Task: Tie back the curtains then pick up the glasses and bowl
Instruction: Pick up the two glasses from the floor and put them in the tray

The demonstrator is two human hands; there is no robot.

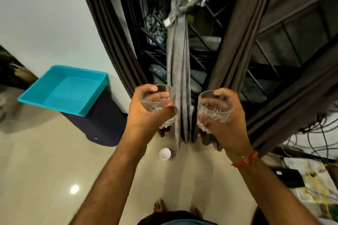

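My left hand [146,113] grips a clear cut-glass tumbler [157,99], held up in front of me. My right hand [222,124] grips a second clear tumbler [215,106] at the same height. Between the two glasses hangs a grey curtain [178,71], bunched and knotted with a grey tie [180,10] high up. Dark brown curtains [117,38] hang drawn to either side of the barred window. A small white bowl [165,153] stands on the floor below my hands, near the curtain's foot.
A turquoise tray [64,89] rests on a dark bin [102,126] at the left by the white wall. Cables, papers and a black device [289,179] lie on the floor at the right. My bare feet [159,205] stand on glossy beige tiles.
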